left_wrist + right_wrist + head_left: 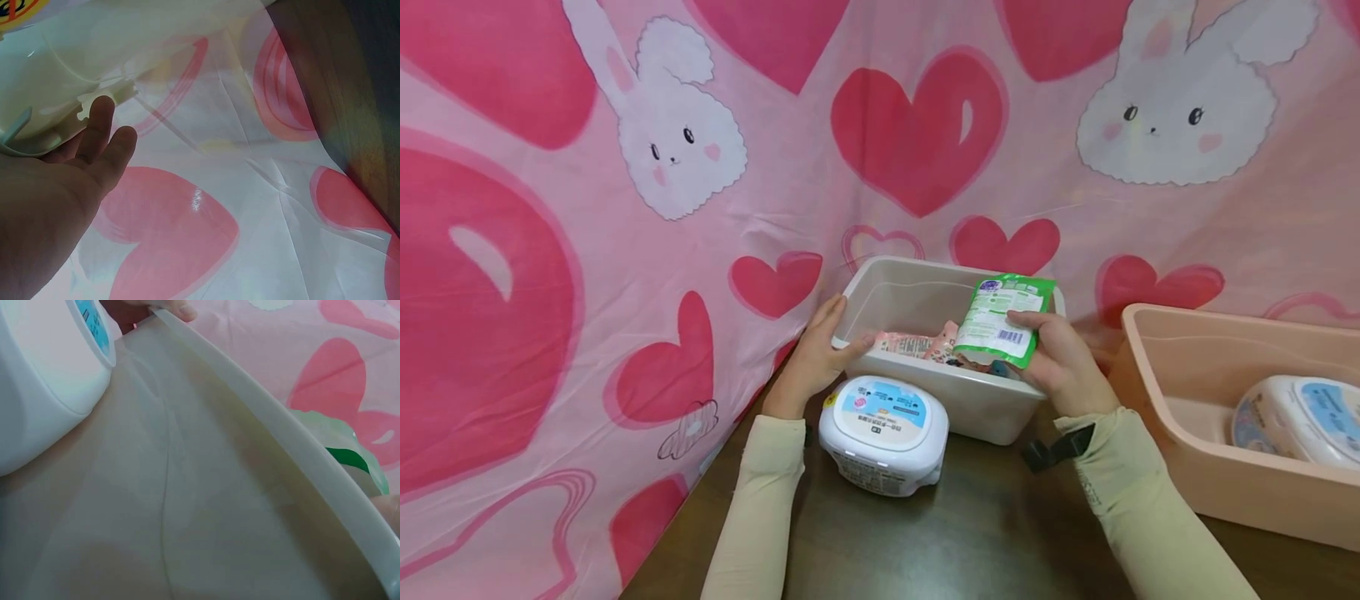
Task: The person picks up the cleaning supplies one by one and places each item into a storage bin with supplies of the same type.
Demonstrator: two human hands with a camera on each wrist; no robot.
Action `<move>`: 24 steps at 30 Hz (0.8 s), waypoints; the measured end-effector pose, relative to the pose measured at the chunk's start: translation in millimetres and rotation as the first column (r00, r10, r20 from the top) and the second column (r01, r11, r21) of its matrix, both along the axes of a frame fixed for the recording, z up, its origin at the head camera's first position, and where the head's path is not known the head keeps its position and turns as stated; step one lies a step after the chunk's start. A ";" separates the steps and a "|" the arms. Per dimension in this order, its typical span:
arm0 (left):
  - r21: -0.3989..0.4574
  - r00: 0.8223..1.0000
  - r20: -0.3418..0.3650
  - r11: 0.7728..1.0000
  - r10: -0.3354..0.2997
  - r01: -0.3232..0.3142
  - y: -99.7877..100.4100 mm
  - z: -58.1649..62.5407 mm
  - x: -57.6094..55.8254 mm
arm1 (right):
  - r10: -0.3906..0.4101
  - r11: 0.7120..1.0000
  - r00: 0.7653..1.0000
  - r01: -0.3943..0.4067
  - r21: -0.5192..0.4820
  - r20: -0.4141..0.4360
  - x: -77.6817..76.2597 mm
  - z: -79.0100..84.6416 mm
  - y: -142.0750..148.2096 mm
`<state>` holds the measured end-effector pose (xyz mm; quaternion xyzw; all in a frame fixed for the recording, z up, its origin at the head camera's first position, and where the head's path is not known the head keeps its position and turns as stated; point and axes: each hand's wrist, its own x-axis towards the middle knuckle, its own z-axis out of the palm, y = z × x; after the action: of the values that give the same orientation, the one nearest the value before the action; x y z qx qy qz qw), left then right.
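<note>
My right hand [1063, 362] holds a green-and-white pouch [1000, 321] above the right end of a light grey bin [940, 379], thumb on its printed face. In the right wrist view the pouch [350, 453] shows past the bin's rim [269, 419]. My left hand [816, 358] grips the bin's left end, with the thumb over the rim and the other fingers along the outside. Two of its fingers [100, 131] stick out loosely in the left wrist view. Inside the bin lie pink printed packs [910, 344], partly hidden by the front wall and the pouch.
A white lidded tub [883, 437] with a blue label stands on the dark table [970, 533] before the grey bin. To the right, a peach bin [1247, 483] holds a similar white tub [1292, 417]. A pink curtain with hearts and rabbits [917, 125] hangs close behind.
</note>
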<state>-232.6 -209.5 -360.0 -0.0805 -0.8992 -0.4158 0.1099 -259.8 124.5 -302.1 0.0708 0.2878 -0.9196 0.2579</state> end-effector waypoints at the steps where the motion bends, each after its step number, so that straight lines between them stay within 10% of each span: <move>1: 0.000 1.000 0.002 1.000 0.001 -0.001 0.3 -0.5 -0.6 | -0.003 1.000 1.000 0.003 0.003 0.008 -0.6 -0.5 0.8; 24: 0.043 1.000 -0.009 0.999 -0.019 0.019 -0.7 -2.6 -3.4 | 0.097 0.991 0.995 -0.093 0.097 -0.039 -5.9 -1.9 1.3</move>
<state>-236.0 -210.2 -362.7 -0.0886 -0.8887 -0.4357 0.1116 -265.7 125.9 -304.0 0.0494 0.3398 -0.8929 0.2913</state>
